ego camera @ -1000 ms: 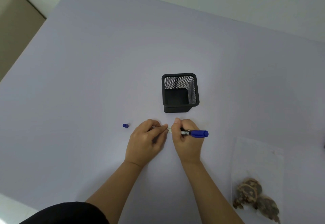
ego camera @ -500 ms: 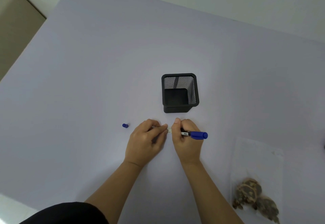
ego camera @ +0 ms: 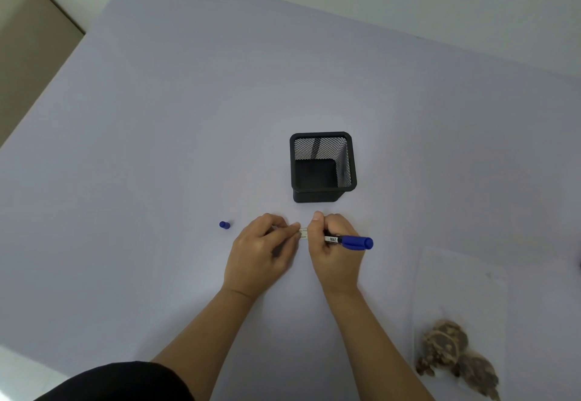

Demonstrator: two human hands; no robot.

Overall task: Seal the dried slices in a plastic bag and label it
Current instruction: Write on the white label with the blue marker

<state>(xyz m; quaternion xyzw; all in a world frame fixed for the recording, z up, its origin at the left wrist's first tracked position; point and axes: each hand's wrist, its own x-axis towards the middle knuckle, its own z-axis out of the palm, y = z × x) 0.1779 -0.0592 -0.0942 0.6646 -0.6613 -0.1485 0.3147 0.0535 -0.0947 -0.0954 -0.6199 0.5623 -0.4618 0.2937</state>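
Observation:
My right hand [ego camera: 334, 251] grips a blue marker [ego camera: 352, 241], its blue end pointing right and its tip hidden under my fingers. A small white label [ego camera: 303, 232] lies on the table between my hands. My left hand [ego camera: 262, 251] pins the label's left end with its fingertips. The marker's blue cap [ego camera: 224, 225] lies on the table left of my left hand. A clear plastic bag [ego camera: 460, 300] lies flat at the lower right, with brown dried slices [ego camera: 452, 353] inside its near end.
A black mesh pen holder [ego camera: 322, 166] stands upright just beyond my hands. The pale lavender table [ego camera: 157, 117] has its left edge at the upper left, with a beige surface [ego camera: 25, 39] beyond it.
The marker's blue end has dipped and shifted very slightly. Both hands stay in place on the label.

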